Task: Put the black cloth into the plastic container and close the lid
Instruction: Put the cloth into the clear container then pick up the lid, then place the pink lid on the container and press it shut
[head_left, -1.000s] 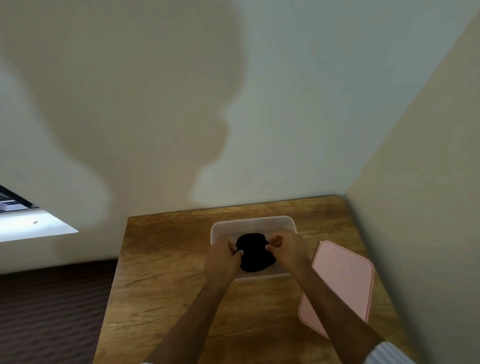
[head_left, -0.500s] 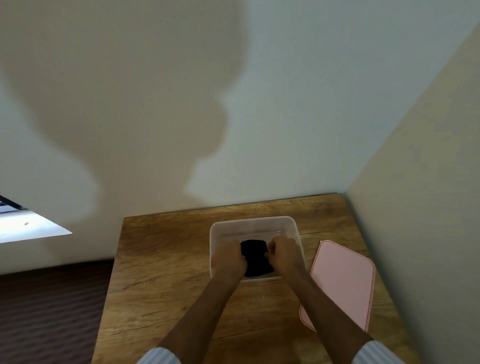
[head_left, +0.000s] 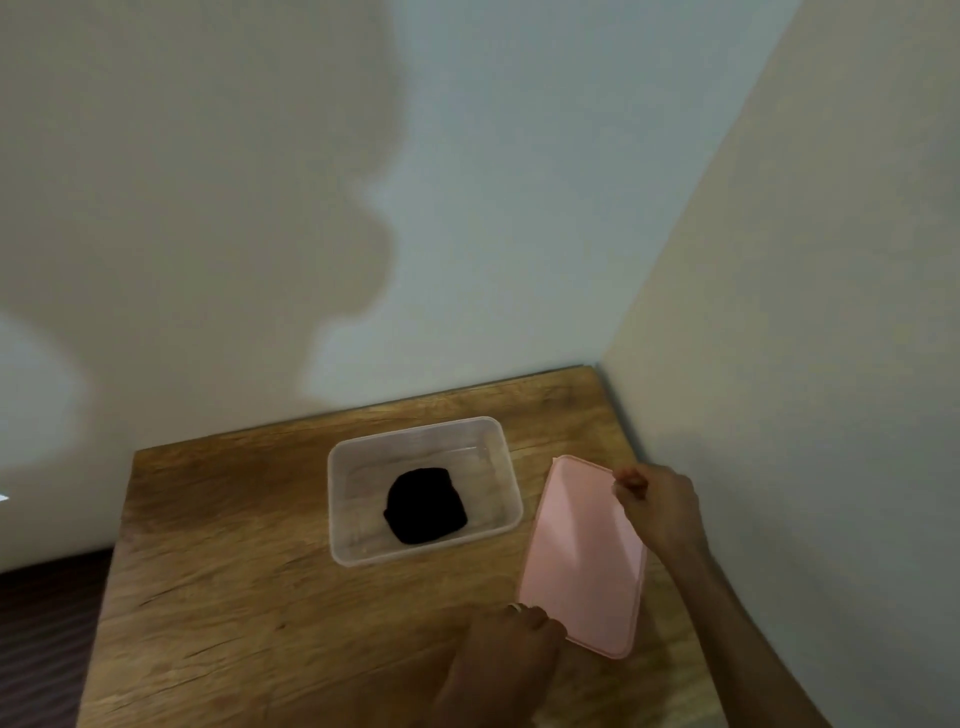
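Observation:
The black cloth (head_left: 426, 512) lies bunched on the floor of the clear plastic container (head_left: 340, 519), which stands open on the wooden table (head_left: 223, 561). The pink lid (head_left: 582, 551) lies just right of the container. My left hand (head_left: 506, 652) has its fingertips closed on the lid's near left corner. My right hand (head_left: 660, 506) pinches the lid's far right edge with curled fingers. Both hands are clear of the container.
The table sits in a room corner, with a wall close behind it and another along its right side. Dark carpet (head_left: 36, 623) shows past the table's left edge. Bare wood lies left of the container.
Both hands have let go of the cloth, left the container and moved right and nearer to the pink lid. The cloth stays in the container.

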